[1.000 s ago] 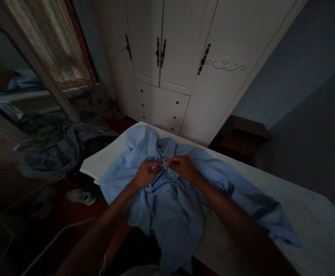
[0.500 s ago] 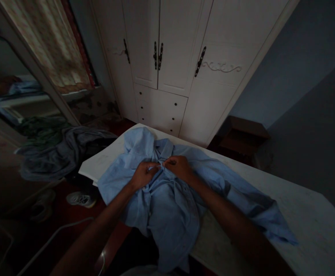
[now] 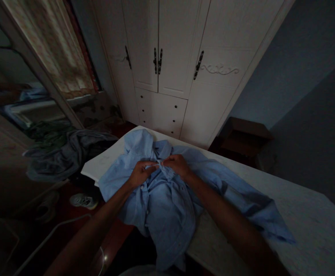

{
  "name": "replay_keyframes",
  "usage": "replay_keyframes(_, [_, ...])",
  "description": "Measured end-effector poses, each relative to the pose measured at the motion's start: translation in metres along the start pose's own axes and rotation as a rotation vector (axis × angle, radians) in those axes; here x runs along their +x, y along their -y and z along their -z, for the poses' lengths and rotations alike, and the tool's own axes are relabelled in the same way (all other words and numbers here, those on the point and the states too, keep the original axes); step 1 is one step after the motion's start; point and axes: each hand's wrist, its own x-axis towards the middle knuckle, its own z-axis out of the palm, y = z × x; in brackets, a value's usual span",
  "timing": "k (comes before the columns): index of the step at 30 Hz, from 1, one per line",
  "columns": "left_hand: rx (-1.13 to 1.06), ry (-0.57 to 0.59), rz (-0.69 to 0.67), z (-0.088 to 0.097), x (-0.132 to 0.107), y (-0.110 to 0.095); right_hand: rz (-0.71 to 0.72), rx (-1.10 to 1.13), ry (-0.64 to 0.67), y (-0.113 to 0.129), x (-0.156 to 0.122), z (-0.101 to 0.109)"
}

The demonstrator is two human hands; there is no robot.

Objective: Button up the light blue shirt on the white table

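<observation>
A light blue button-up shirt (image 3: 167, 203) lies spread on a white table (image 3: 305, 222), its lower part hanging over the near edge. My left hand (image 3: 140, 174) and my right hand (image 3: 177, 165) meet just below the collar. Both pinch the front edges of the shirt together at a button, fingers closed on the cloth.
A white wardrobe (image 3: 179, 65) with dark handles and small drawers stands behind the table. A heap of dark grey clothes (image 3: 64, 153) lies to the left, with a shoe (image 3: 84, 200) on the red floor below. A brown box (image 3: 242, 138) sits by the blue wall.
Both hands stay pinched at the same spot on the shirt front. Only the view has shifted slightly.
</observation>
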Motion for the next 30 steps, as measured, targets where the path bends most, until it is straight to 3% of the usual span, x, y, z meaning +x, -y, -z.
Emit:
replay_keyframes(9, [-0.254, -0.132, 0.141, -0.001, 0.004, -0.006, -0.022, 0.166, -0.044, 0.013, -0.003, -0.006])
replay_keyframes(14, [-0.544, -0.380, 0.214, 0.015, 0.000, -0.014, -0.074, 0.061, -0.176, -0.005, 0.000, 0.002])
replay_keyframes(19, [-0.587, -0.496, 0.246, 0.032, 0.002, -0.008, -0.067, 0.032, 0.025, -0.001, 0.004, 0.025])
replay_keyframes(22, [-0.429, -0.493, 0.191, 0.034, 0.003, 0.000, 0.025, -0.058, 0.094, 0.014, 0.007, 0.048])
replay_keyframes(26, [0.107, -0.313, -0.005, 0.028, 0.002, 0.003, 0.127, -0.415, 0.185, 0.023, 0.003, 0.072])
replay_keyframes(30, [0.699, -0.261, -0.272, 0.019, 0.005, -0.006, 0.215, -0.711, 0.100, 0.026, -0.009, 0.064])
